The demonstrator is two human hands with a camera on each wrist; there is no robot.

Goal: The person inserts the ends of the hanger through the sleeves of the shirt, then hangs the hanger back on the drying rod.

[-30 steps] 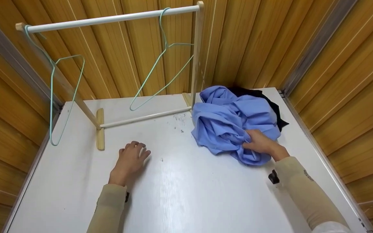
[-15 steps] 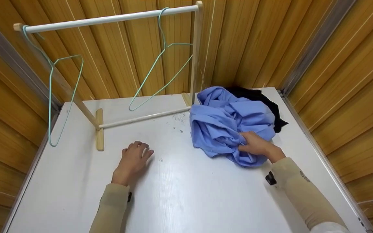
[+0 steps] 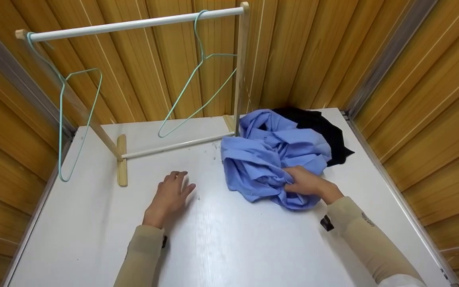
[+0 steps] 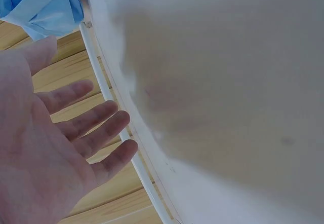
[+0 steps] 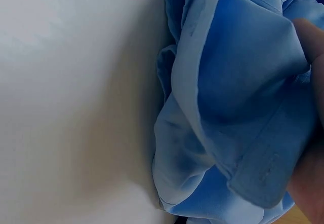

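Observation:
A crumpled blue shirt (image 3: 253, 159) lies in a heap on the white table, right of the rack. My right hand (image 3: 307, 184) grips a fold at its near right side; the fingertips are buried in the cloth. In the right wrist view, a stitched band of the shirt (image 5: 228, 107) hangs beside the thumb. Black cloth (image 3: 325, 131) lies behind the blue heap, partly covered by it. My left hand (image 3: 169, 195) is over the table to the left of the shirt, fingers spread and holding nothing. The left wrist view shows its palm (image 4: 40, 148) and loosely extended fingers.
A rack with a white top bar (image 3: 134, 26) and wooden posts stands at the back left. Two mint-green wire hangers hang from it, a left hanger (image 3: 60, 119) and a right hanger (image 3: 185, 85). Wood-patterned walls (image 3: 432, 119) enclose the table (image 3: 229, 247).
My right hand has drawn the blue shirt left and slightly nearer, uncovering more of the black cloth. My left hand has moved a little to the right, its thumb spreading further from the fingers.

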